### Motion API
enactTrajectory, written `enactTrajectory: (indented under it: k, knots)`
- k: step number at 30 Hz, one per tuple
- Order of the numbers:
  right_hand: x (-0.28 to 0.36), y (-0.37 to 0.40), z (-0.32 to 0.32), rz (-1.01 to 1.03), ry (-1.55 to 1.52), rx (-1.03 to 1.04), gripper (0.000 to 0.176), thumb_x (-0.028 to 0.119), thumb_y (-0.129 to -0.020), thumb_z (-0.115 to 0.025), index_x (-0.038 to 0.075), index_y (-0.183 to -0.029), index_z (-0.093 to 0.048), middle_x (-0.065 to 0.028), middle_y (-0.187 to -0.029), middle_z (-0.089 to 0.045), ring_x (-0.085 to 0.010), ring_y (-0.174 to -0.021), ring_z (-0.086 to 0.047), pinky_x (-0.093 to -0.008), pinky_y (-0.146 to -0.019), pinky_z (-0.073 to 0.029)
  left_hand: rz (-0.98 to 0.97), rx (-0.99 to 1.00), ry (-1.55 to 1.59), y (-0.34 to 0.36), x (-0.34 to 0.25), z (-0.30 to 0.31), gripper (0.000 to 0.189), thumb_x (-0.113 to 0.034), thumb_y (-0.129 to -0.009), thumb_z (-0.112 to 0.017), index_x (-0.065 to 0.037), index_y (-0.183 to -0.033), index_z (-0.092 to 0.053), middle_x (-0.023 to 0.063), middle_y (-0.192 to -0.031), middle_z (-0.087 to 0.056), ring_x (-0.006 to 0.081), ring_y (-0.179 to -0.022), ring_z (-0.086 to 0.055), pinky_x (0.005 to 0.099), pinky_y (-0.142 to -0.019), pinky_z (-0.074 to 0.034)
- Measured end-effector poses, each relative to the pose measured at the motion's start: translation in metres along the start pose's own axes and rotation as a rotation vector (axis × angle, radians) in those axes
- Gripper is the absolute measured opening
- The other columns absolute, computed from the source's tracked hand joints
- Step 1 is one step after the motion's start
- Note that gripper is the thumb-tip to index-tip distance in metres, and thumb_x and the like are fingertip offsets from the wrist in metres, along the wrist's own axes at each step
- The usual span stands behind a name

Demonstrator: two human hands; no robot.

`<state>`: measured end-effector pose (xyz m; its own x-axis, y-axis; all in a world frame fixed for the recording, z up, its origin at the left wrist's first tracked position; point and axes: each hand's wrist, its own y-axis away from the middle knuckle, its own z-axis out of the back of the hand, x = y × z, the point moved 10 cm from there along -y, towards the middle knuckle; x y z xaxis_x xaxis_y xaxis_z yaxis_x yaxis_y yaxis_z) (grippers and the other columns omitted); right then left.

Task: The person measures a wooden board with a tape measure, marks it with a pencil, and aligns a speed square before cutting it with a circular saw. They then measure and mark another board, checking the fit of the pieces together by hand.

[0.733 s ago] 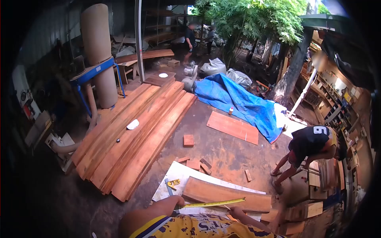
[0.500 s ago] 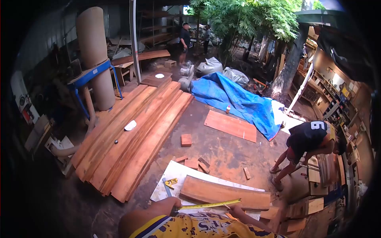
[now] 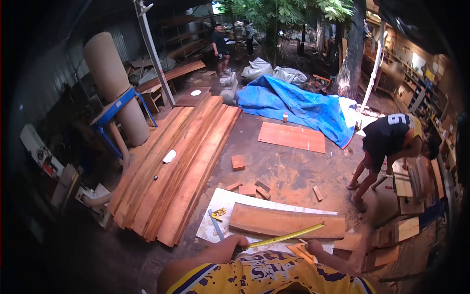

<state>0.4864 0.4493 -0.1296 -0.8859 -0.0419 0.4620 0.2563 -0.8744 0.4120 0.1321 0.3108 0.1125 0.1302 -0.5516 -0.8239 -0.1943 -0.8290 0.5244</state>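
My left hand [image 3: 237, 241] is closed around the case of a tape measure, which is mostly hidden by my fingers. Its yellow blade [image 3: 286, 236] runs out to the right and slants up over the near edge of a thick brown wooden board [image 3: 274, 219]. Just past the blade, my right hand [image 3: 314, 247] is closed on a thin, light stick that looks like a pencil [image 3: 303, 241]. Under the board lies a white sheet [image 3: 210, 223]. A yellow-headed combination square [image 3: 217, 214] rests on it, left of the board. An orange triangular piece [image 3: 302, 252] shows below the blade.
Long planks [image 3: 181, 166] are stacked at left. Several wood offcuts [image 3: 248, 190] lie beyond the sheet, with a reddish panel [image 3: 292, 137] and blue tarp [image 3: 293, 108] farther back. A person [image 3: 389, 142] bends over wood at right; others stand at the back.
The tape's free end has swung up and to the right, farther over the board. Both hands remain closed, and the whole view has shifted and tilted slightly. The person at right still bends over.
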Motion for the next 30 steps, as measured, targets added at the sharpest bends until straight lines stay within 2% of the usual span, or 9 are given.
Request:
enactTrajectory:
  k: [2,7,19,20,21,22,25,28,30]
  knots:
    - [-0.021,-0.003,0.005,-0.038,-0.002,-0.019,0.025,0.033,-0.082,-0.067,0.009,-0.086,-0.074,-0.0143,-0.077,-0.07,-0.0293,-0.072,-0.069,-0.0421,-0.069,-0.054,0.146,-0.062,0.017,-0.01,0.028,0.009,0.015,-0.014,-0.073,-0.051,-0.004,-0.072,-0.063,0.0009,-0.062,-0.053,0.0099,-0.052,-0.041,0.0266,-0.049,-0.034]
    - [-0.044,0.009,0.04,-0.168,-0.206,-0.309,0.032,0.033,-0.084,-0.066,0.003,-0.076,-0.071,-0.0151,-0.065,-0.066,-0.0274,-0.062,-0.066,-0.0425,-0.063,-0.051,0.265,0.119,-0.239,-0.028,0.096,-0.003,0.021,-0.021,-0.079,-0.05,-0.005,-0.085,-0.062,0.0044,-0.076,-0.055,0.0132,-0.065,-0.045,0.0297,-0.06,-0.036]
    - [-0.051,0.009,0.017,-0.332,-0.988,-0.401,0.041,0.036,-0.086,-0.072,0.002,-0.067,-0.06,-0.0059,-0.059,-0.055,-0.014,-0.052,-0.048,-0.033,-0.05,-0.041,0.349,0.404,-0.734,-0.065,0.23,0.029,0.041,-0.039,-0.093,-0.047,-0.006,-0.115,-0.059,0.0126,-0.109,-0.06,0.021,-0.096,-0.053,0.0371,-0.087,-0.04]
    - [-0.05,0.005,0.017,-0.351,-0.982,-0.394,0.04,0.035,-0.087,-0.07,0.002,-0.066,-0.06,-0.0061,-0.059,-0.055,-0.014,-0.052,-0.048,-0.0334,-0.05,-0.04,0.346,0.426,-0.77,-0.159,0.17,-0.042,0.043,-0.04,-0.094,-0.047,-0.006,-0.117,-0.059,0.0133,-0.112,-0.061,0.0216,-0.099,-0.054,0.0377,-0.089,-0.04]
    - [-0.047,0.0,0.016,-0.367,-0.975,-0.387,0.04,0.034,-0.089,-0.068,0.002,-0.066,-0.059,-0.0063,-0.06,-0.055,-0.0141,-0.053,-0.048,-0.0338,-0.05,-0.04,0.341,0.445,-0.807,-0.062,0.265,0.053,0.045,-0.041,-0.096,-0.047,-0.006,-0.12,-0.059,0.0139,-0.115,-0.061,0.0223,-0.101,-0.055,0.0383,-0.092,-0.041]
    - [-0.039,-0.004,0.019,-0.354,-0.975,-0.386,0.04,0.031,-0.092,-0.065,0.002,-0.066,-0.058,-0.0062,-0.061,-0.055,-0.0145,-0.054,-0.048,-0.0332,-0.051,-0.039,0.328,0.462,-0.846,-0.177,0.201,-0.038,0.046,-0.043,-0.097,-0.047,-0.006,-0.122,-0.058,0.0146,-0.118,-0.061,0.0229,-0.104,-0.056,0.0389,-0.094,-0.041]
    - [0.005,-0.004,0.048,-0.302,-1.012,-0.378,0.04,0.032,-0.093,-0.062,0.002,-0.067,-0.057,-0.0065,-0.061,-0.055,-0.0145,-0.055,-0.049,-0.0326,-0.052,-0.04,0.213,0.474,-0.852,-0.193,0.206,-0.03,0.048,-0.044,-0.098,-0.045,-0.004,-0.12,-0.06,0.0138,-0.115,-0.064,0.0224,-0.103,-0.057,0.0382,-0.094,-0.042]
    - [0.029,-0.019,0.048,-0.248,-0.987,-0.332,0.037,0.031,-0.095,-0.06,0.002,-0.072,-0.059,-0.0059,-0.062,-0.055,-0.014,-0.054,-0.049,-0.0314,-0.052,-0.041,0.113,0.421,-0.719,-0.193,0.209,-0.015,0.047,-0.049,-0.092,-0.053,-0.005,-0.103,-0.063,0.0059,-0.097,-0.064,0.0134,-0.087,-0.055,0.0322,-0.075,-0.045]
    - [0.045,-0.03,0.043,-0.19,-0.999,-0.316,0.035,0.031,-0.095,-0.06,0.002,-0.075,-0.06,-0.0056,-0.062,-0.055,-0.0139,-0.054,-0.049,-0.031,-0.052,-0.041,0.261,0.526,-0.657,-0.173,0.21,-0.006,0.052,-0.047,-0.089,-0.058,-0.003,-0.117,-0.058,0.0105,-0.105,-0.061,0.0176,-0.094,-0.053,0.0328,-0.085,-0.044]
